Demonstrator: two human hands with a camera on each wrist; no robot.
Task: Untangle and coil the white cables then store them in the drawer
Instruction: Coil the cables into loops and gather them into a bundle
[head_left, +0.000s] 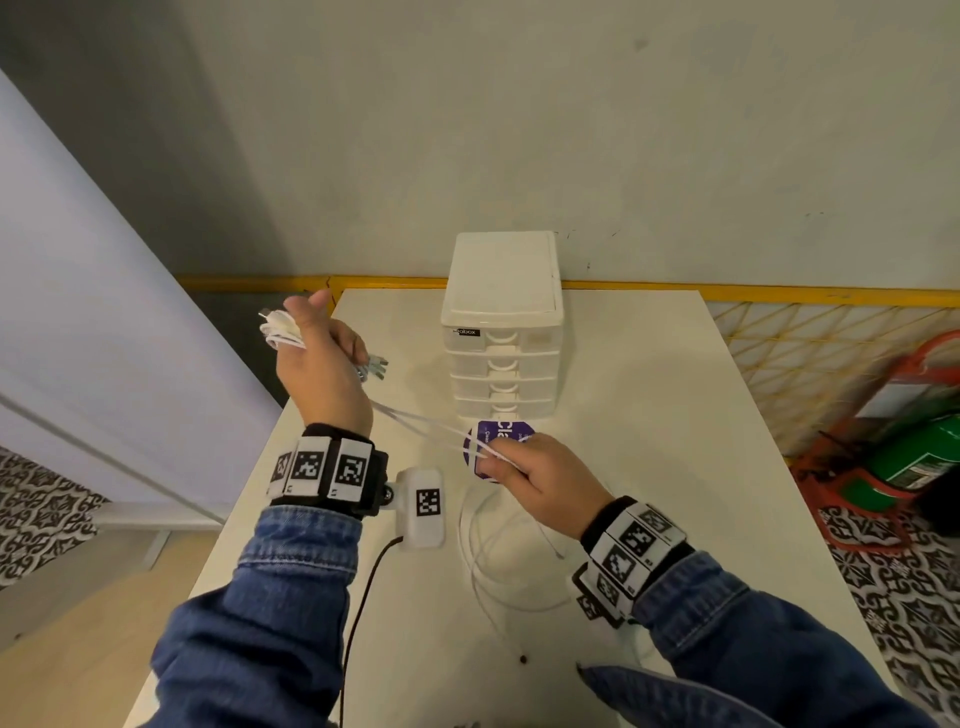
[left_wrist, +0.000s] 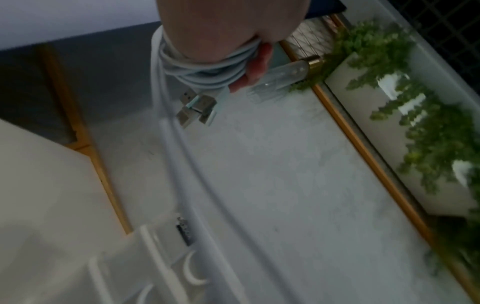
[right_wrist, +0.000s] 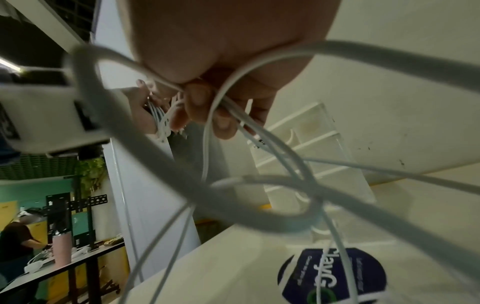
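My left hand (head_left: 317, 358) is raised over the table's left edge with several turns of white cable (head_left: 280, 332) wound round its fingers; metal USB plugs (head_left: 375, 366) stick out on its right. In the left wrist view the coil (left_wrist: 207, 70) wraps the fingers and the plugs (left_wrist: 197, 107) hang below. Taut strands (head_left: 431, 426) run down to my right hand (head_left: 524, 470), which pinches them above a purple sticker. The right wrist view shows the fingers (right_wrist: 200, 102) curled round the strands (right_wrist: 259, 131). A white drawer unit (head_left: 503, 322) with all drawers closed stands behind.
Loose white cable loops (head_left: 498, 561) lie on the white table (head_left: 649, 441) under my right wrist. A round purple sticker (head_left: 493, 434) sits in front of the drawers. A green cylinder in a red stand (head_left: 914, 457) is on the floor at the right.
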